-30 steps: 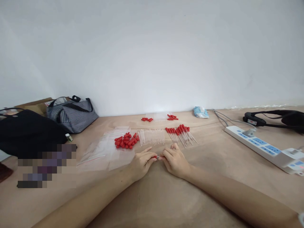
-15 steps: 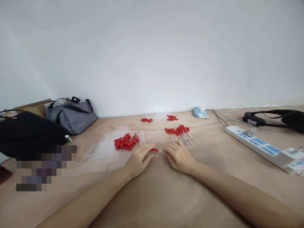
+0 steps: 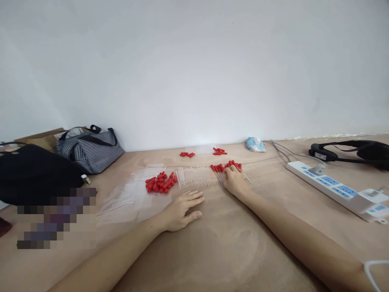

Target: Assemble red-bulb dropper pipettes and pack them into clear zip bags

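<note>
My left hand (image 3: pixel 184 211) lies palm down on the table with fingers spread and nothing in it, in front of a row of thin clear tubes (image 3: pixel 193 177). At the right, my right hand (image 3: pixel 235 180) is over the red-capped droppers (image 3: pixel 217 168), its fingers curled and closed at their tubes; what the fingertips grip is hidden. Behind my left hand, a pile of loose red bulbs (image 3: pixel 161 182) rests on clear plastic bags (image 3: pixel 121 194).
Against the wall are more red bulbs (image 3: pixel 187 154) and a blue-white tissue pack (image 3: pixel 256 144). A white power strip (image 3: pixel 325 183) and a black headset (image 3: pixel 323 152) lie right. Striped (image 3: pixel 94 150) and black (image 3: pixel 39 174) bags stand left.
My right hand has moved away from my left, to the right and back, onto the red-capped droppers. My left hand has let go of the red bulb piece and flattened on the table.
</note>
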A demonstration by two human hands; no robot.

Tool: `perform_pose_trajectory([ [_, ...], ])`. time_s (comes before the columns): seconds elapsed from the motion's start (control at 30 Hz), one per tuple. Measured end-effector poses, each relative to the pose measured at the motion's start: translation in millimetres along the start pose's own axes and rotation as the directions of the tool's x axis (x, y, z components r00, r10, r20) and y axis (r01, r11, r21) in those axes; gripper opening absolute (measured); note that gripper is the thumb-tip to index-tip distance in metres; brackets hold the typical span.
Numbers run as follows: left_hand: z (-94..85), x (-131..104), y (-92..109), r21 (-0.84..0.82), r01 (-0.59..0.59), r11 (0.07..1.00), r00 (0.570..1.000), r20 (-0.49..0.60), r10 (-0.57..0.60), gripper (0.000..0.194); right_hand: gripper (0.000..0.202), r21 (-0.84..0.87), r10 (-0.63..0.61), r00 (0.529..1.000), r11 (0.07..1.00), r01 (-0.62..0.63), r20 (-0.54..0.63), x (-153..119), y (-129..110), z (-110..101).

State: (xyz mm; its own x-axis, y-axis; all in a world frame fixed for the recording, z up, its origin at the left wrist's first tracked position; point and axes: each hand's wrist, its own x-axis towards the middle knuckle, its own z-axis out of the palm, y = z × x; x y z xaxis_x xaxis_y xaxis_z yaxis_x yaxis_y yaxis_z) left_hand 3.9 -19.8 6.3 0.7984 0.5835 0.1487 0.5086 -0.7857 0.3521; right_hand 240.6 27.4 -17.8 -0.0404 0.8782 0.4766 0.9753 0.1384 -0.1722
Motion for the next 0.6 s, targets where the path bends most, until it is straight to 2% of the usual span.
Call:
perform_pose_trajectory([
  [0.2, -0.9, 0.5, 0.1, 0.019, 0.044, 0.999, 0.997, 0.06, -0.045, 0.046, 0.027, -0.057, 0.001, 0.995, 0.998, 0.004, 0.097, -5.9, -6.5, -2.6],
  [0.4, -0.9, -1.1, -1.1, 0.032, 0.038, 0.999, 0.998, 0.057, -0.04, 0.046, 0.027, -0.066, 0.002, 0.997, 0.998, 0.003, 0.074, -2.3, -14.8, -8.6],
  [0.5, 0.7, -2.0, -1.4, 0.035, 0.023, 0.999, 0.999, 0.041, -0.025, 0.045, 0.026, -0.032, 0.045, 0.995, 0.999, -0.042, 0.091, 6.5, -29.5, -7.4],
  [0.6, 4.7, -1.7, -0.2, 0.049, 0.022, 0.999, 1.0, -0.02, -0.021, 0.041, 0.028, -0.034, 0.143, 0.977, 0.99, -0.139, 0.16, 19.3, -47.0, -2.8],
])
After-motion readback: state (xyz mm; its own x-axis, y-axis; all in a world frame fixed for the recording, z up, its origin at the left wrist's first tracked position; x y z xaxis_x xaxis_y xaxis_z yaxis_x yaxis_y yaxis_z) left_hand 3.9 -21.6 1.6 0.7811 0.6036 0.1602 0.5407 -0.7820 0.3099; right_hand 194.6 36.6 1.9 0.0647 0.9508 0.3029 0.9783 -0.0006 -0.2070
